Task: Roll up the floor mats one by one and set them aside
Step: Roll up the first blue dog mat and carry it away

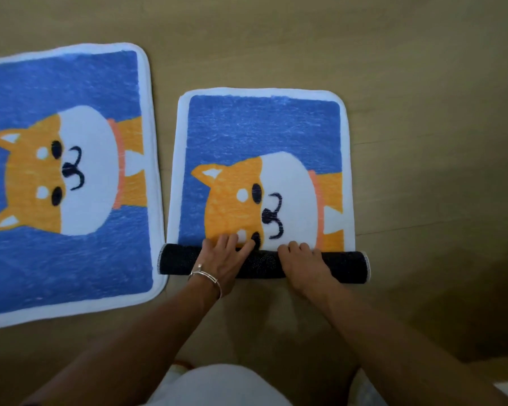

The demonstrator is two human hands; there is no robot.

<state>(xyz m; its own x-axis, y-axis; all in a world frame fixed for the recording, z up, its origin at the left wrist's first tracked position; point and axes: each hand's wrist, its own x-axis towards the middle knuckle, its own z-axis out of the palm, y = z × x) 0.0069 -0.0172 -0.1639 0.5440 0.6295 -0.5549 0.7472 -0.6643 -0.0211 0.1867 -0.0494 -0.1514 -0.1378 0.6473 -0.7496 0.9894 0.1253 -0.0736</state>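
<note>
Two blue floor mats with a white border and an orange-and-white dog face lie on the wooden floor. The right mat is partly rolled from its near end into a black-backed roll. My left hand, with a bracelet at the wrist, lies over the roll's left half, fingers reaching onto the mat's face. My right hand rests on the roll just right of centre, its fingers curled over the top. The left mat lies flat and untouched.
Bare wooden floor surrounds both mats, with wide room to the right and beyond them. My white-clad knee shows at the bottom edge. A narrow gap of floor separates the two mats.
</note>
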